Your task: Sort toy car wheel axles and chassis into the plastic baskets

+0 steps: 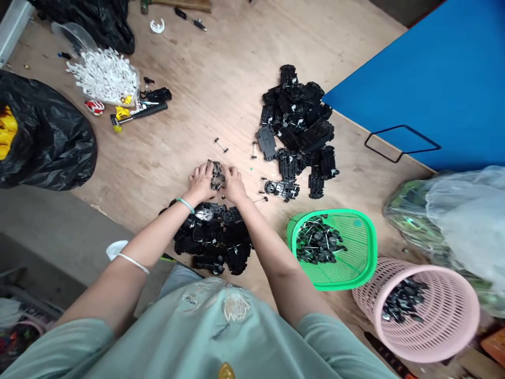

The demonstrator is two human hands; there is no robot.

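My left hand (201, 182) and my right hand (234, 185) meet over the wooden tabletop, fingers curled round opposite sides of a small black toy car chassis (216, 178). Its underside detail is partly covered by the fingers. Close by lie loose wheel axles (221, 145), thin metal rods with a black wheel at each end. Just below my hands, a pile of black chassis (213, 231) sits near the table edge, partly under my forearms. One chassis with metal axles (282, 189) lies to the right of my right hand.
A larger heap of black chassis (295, 116) lies beyond on the right. Wheel axles fill part of a green basket (371, 252); a pink basket (445, 273) holds black parts. At left are white clips (104, 76), a hammer (142, 113) and a black bag (51, 137).
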